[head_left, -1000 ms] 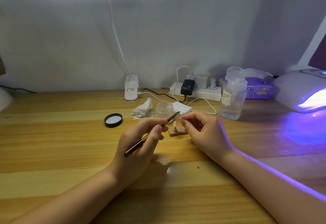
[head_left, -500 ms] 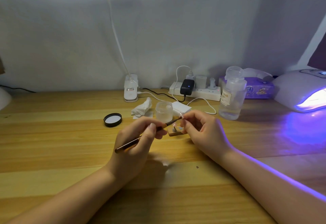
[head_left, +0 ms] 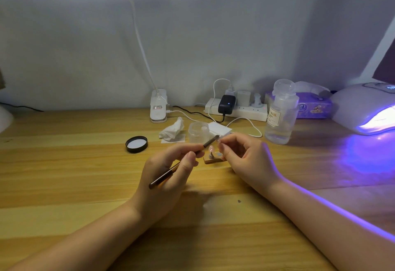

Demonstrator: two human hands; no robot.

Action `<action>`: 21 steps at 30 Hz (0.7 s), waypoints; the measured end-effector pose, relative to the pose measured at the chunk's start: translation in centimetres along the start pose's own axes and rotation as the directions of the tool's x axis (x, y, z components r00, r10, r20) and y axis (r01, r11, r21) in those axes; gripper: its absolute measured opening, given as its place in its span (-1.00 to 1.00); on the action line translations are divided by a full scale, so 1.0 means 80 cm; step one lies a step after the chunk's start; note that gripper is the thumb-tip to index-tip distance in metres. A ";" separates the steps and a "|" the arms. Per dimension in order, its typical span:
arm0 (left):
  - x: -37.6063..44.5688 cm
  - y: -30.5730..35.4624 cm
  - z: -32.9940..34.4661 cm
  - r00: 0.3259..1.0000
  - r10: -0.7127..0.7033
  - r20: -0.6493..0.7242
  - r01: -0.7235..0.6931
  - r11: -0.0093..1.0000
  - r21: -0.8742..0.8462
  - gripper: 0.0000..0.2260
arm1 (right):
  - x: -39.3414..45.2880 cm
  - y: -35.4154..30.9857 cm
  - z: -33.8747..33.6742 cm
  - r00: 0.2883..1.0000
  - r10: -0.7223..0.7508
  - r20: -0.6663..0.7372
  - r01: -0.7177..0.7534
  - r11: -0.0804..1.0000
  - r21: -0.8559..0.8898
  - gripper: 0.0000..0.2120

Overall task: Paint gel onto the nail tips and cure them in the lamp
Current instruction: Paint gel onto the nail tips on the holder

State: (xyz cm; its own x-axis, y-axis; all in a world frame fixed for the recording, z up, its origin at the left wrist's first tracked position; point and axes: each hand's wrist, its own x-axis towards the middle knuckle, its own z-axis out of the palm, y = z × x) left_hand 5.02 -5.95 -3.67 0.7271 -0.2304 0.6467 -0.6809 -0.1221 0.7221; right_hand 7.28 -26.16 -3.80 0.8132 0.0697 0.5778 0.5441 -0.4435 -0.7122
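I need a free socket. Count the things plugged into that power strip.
4 on the power strip, left to right: a white plug with a white cable, a black adapter, a white cube, a small grey plug. Free sockets are hard to make out.

2 hands [head_left: 168, 170], 1 brush [head_left: 183, 161], 1 jar [head_left: 198, 131] (lid [head_left: 136, 144] off), 1 bottle [head_left: 280, 117], 1 lamp [head_left: 363, 108].

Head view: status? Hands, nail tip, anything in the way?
Left hand grips brush. Right hand pinches nail tip, brush end at it. Cure lamp lit, far right. Path clear.
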 end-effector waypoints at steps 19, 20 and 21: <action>-0.002 0.004 0.002 0.997 0.073 0.013 -0.074 0.995 0.072 -0.78 | 0.001 0.001 0.002 1.000 -0.006 -0.014 0.005 0.998 -0.058 -0.90; -0.002 0.004 0.001 0.998 0.065 0.008 -0.065 0.995 0.076 -0.79 | 0.001 0.001 0.001 1.000 -0.004 -0.012 0.003 0.998 -0.057 -0.90; -0.003 0.005 0.000 0.998 0.056 0.000 -0.056 0.995 0.079 -0.80 | 0.001 0.001 0.001 1.000 -0.003 -0.009 0.003 0.998 -0.055 -0.90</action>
State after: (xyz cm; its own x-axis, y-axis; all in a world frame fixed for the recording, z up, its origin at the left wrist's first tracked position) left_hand 4.61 -5.95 -3.55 0.6878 -0.2373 0.6860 -0.7252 -0.1846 0.6633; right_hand 7.38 -26.13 -3.88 0.8094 0.0627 0.5839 0.5342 -0.4917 -0.6876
